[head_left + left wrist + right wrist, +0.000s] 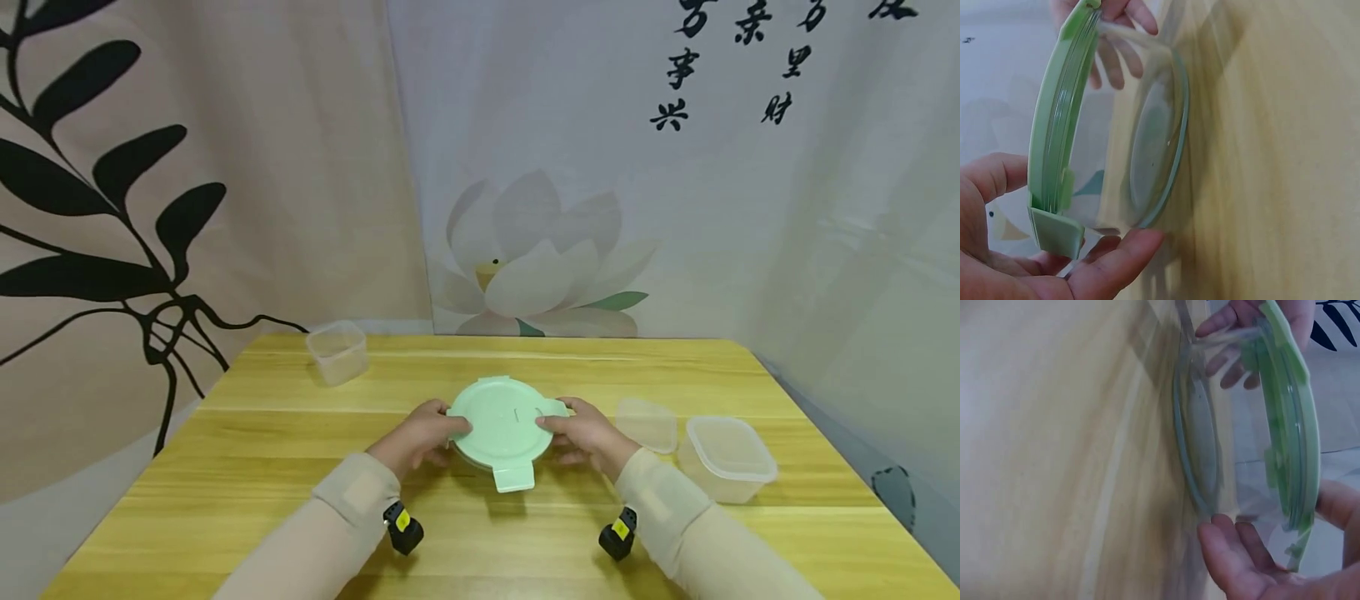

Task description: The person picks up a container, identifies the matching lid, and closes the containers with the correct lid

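Observation:
A round, clear glass food container [1094, 137] with a pale green lid [498, 417] is held between both hands over the middle of the table. My left hand [427, 433] grips its left side, thumb on the lid's edge and fingers beside the glass. On the opposite side my right hand [592, 437] holds it in the same way, thumb on top near a side flap. One lid flap [513, 477] sticks out toward me. In the right wrist view, fingertips [1213, 540] lie close to the glass base. Whether the base touches the table I cannot tell.
A clear square tub [337, 354] stands at the table's back left. On the right are a lidded translucent box [726, 458] and a loose flat translucent lid [647, 425]. The wooden table [225, 500] ends at a printed curtain behind.

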`<move>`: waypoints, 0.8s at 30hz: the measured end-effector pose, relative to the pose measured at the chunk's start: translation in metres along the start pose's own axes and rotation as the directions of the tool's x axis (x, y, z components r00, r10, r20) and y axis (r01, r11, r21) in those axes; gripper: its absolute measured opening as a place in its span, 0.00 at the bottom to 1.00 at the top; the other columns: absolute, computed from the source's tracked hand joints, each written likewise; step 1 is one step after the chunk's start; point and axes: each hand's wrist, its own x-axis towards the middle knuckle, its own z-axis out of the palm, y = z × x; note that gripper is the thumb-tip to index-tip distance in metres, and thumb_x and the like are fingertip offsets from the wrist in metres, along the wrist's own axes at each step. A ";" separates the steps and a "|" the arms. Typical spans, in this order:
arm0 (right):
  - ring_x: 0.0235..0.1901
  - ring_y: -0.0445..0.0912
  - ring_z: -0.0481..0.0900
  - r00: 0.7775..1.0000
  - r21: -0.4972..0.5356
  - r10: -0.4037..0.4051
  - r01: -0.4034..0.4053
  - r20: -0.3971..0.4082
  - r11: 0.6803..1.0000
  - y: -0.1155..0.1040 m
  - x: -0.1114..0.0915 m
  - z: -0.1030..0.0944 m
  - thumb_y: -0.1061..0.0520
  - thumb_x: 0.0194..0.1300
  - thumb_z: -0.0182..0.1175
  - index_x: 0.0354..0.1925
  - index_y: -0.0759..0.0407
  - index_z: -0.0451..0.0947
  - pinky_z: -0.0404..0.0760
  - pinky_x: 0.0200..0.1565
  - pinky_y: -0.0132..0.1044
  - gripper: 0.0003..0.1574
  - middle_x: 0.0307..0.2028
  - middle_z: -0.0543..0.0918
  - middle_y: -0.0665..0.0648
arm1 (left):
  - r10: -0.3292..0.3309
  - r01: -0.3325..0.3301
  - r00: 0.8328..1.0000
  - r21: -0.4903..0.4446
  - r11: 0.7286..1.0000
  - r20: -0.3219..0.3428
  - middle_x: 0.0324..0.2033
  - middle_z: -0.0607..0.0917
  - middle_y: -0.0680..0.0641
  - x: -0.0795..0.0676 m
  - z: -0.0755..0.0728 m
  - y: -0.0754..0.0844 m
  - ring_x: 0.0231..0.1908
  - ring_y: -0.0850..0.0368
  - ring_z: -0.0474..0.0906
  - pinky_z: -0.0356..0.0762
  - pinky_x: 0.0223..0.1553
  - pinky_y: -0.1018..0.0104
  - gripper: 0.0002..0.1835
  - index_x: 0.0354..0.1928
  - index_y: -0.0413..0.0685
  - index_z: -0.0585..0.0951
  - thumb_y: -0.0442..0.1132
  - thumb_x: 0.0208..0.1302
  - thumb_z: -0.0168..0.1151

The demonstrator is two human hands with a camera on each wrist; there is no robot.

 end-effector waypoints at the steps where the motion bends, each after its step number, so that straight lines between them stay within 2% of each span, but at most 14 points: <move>1: 0.43 0.53 0.83 1.000 -0.002 0.003 -0.003 0.003 1.000 0.000 0.001 -0.001 0.56 0.66 0.62 0.68 0.67 0.56 0.82 0.40 0.52 0.40 0.43 0.83 0.62 | 0.000 0.000 1.000 -0.001 1.000 0.000 0.38 0.74 0.39 -0.001 0.000 -0.001 0.36 0.48 0.74 0.82 0.35 0.51 0.21 0.49 0.33 0.68 0.38 0.59 0.63; 5: 0.43 0.53 0.83 1.000 -0.024 0.012 -0.011 0.025 1.000 -0.003 0.004 -0.003 0.55 0.67 0.61 0.68 0.69 0.57 0.82 0.42 0.53 0.39 0.42 0.84 0.62 | 0.001 -0.001 1.000 -0.020 1.000 -0.004 0.39 0.73 0.39 -0.005 0.002 -0.002 0.36 0.47 0.74 0.82 0.36 0.49 0.23 0.52 0.32 0.68 0.38 0.61 0.63; 10: 0.42 0.53 0.83 0.998 -0.071 0.022 -0.018 0.051 0.997 -0.006 0.007 -0.006 0.54 0.67 0.61 0.65 0.68 0.60 0.82 0.42 0.53 0.36 0.42 0.83 0.62 | -0.001 0.001 1.000 -0.026 1.000 -0.015 0.42 0.75 0.36 -0.010 0.005 -0.004 0.38 0.44 0.78 0.82 0.38 0.47 0.24 0.54 0.30 0.67 0.37 0.62 0.63; 17: 0.39 0.50 0.83 0.996 -0.100 0.033 -0.025 0.082 0.995 -0.010 0.014 -0.008 0.53 0.67 0.60 0.62 0.67 0.65 0.82 0.42 0.52 0.31 0.41 0.83 0.60 | -0.006 0.006 1.000 -0.012 1.000 0.002 0.47 0.75 0.32 -0.017 0.006 -0.003 0.43 0.41 0.79 0.82 0.38 0.44 0.34 0.62 0.26 0.61 0.39 0.62 0.64; 20: 0.37 0.49 0.84 0.995 -0.105 0.038 -0.028 0.091 0.994 -0.011 0.017 -0.009 0.53 0.67 0.60 0.62 0.66 0.65 0.83 0.41 0.50 0.30 0.40 0.83 0.59 | -0.013 0.013 1.000 0.000 1.000 0.026 0.46 0.76 0.33 -0.016 0.004 -0.001 0.42 0.42 0.79 0.81 0.38 0.44 0.34 0.62 0.25 0.61 0.39 0.62 0.64; 24: 0.36 0.48 0.84 0.994 -0.111 0.041 -0.030 0.099 0.993 -0.011 0.020 -0.010 0.52 0.67 0.60 0.63 0.66 0.64 0.83 0.39 0.49 0.32 0.39 0.83 0.58 | -0.035 0.034 0.999 0.019 0.999 0.035 0.43 0.76 0.36 -0.006 0.000 0.003 0.37 0.46 0.77 0.81 0.33 0.51 0.27 0.56 0.29 0.66 0.42 0.64 0.62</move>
